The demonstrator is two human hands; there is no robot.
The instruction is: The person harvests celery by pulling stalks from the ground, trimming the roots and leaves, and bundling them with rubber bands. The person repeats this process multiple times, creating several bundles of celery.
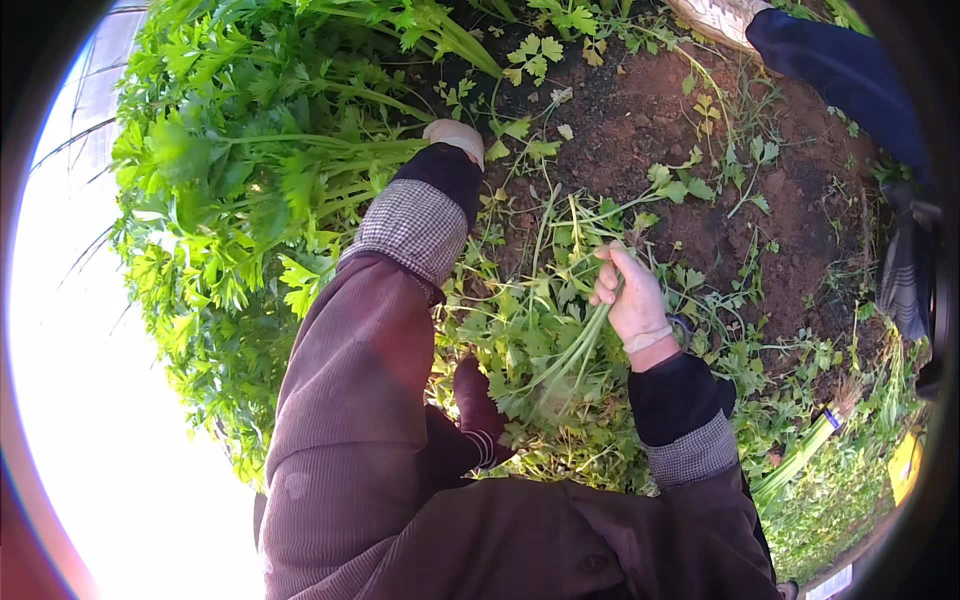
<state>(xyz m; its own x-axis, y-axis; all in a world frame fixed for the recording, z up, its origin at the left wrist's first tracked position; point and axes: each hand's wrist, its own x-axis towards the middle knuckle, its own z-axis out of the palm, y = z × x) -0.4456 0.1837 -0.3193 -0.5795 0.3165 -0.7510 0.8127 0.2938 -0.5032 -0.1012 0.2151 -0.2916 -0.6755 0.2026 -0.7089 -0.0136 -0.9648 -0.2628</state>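
My left hand (456, 139), in a pale thin glove, reaches to the base of the standing celery plants (360, 154); its fingers are hidden, so its grip cannot be made out. My right hand (634, 292), gloved alike, is closed around several thin green celery stalks (581, 349). Their leaves hang down to the left over loose leaves and stems on the ground. Part of a ring-shaped thing (679, 330) shows beside the right wrist.
Brown soil (637, 112) with scattered sprigs lies ahead. Another person's dark-sleeved or trousered limb (832, 75) is at the upper right. A celery bundle with a blue band (799, 454) and a yellow object (905, 466) lie at the lower right. My boot (480, 405) stands among leaves.
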